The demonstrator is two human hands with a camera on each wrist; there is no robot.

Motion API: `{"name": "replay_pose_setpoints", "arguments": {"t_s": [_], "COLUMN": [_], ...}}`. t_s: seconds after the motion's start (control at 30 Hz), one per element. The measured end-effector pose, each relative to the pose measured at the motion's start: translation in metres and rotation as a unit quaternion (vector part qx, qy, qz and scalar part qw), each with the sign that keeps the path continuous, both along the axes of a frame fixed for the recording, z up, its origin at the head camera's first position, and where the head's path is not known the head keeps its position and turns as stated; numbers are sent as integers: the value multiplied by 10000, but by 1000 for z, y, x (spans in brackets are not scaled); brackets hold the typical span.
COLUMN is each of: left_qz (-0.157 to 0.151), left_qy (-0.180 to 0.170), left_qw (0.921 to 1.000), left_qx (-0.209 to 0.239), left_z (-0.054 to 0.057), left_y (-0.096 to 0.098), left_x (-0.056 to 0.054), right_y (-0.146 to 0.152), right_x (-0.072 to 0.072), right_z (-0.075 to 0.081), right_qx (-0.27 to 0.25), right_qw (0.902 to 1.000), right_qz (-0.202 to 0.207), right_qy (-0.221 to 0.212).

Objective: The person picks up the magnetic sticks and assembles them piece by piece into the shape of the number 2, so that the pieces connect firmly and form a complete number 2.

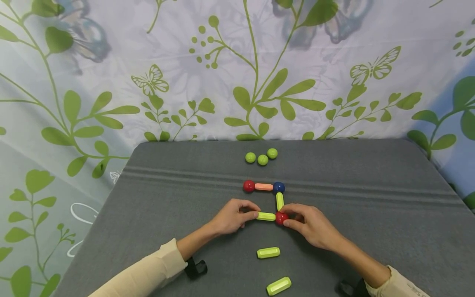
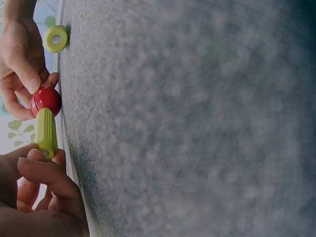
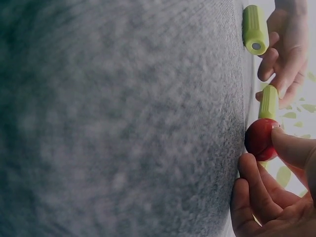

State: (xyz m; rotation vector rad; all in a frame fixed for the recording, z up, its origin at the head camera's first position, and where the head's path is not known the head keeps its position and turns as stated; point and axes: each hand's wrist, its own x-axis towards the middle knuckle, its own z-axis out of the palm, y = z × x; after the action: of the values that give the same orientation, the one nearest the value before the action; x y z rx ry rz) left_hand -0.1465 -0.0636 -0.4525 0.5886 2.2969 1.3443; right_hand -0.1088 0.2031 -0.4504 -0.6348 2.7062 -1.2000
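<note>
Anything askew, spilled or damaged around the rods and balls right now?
Nothing stands out. The green rod in the left grip meets the red ball in the right grip; two green rods and three green balls lie loose nearby, with no visible damage or spill.

The left hand (image 2: 66, 197) pinches one end of a ridged green stick (image 2: 47, 129); its other end meets a red ball (image 2: 48, 100); the right hand (image 2: 19, 59) grips that ball. Another green piece (image 2: 49, 39) sits to the right on the grey counter (image 2: 197, 118); leaf-patterned cloth (image 2: 15, 133) shows on the far side.
</note>
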Motion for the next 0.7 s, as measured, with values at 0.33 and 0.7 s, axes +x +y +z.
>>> {"name": "replay_pose_setpoints", "arguments": {"t_s": [0.33,0.7], "left_qz": [-44,-93], "left_qy": [-45,-82], "left_qw": [10000,9999], "left_qx": [-25,-55], "left_z": [0,0], "left_y": [0,1], "left_x": [1,0], "right_y": [-1,0], "right_x": [1,1], "right_z": [-1,-1], "right_qx": [-15,28], "right_qw": [10000,9999], "right_qz": [-39,-100], "right_qy": [38,-41]}}
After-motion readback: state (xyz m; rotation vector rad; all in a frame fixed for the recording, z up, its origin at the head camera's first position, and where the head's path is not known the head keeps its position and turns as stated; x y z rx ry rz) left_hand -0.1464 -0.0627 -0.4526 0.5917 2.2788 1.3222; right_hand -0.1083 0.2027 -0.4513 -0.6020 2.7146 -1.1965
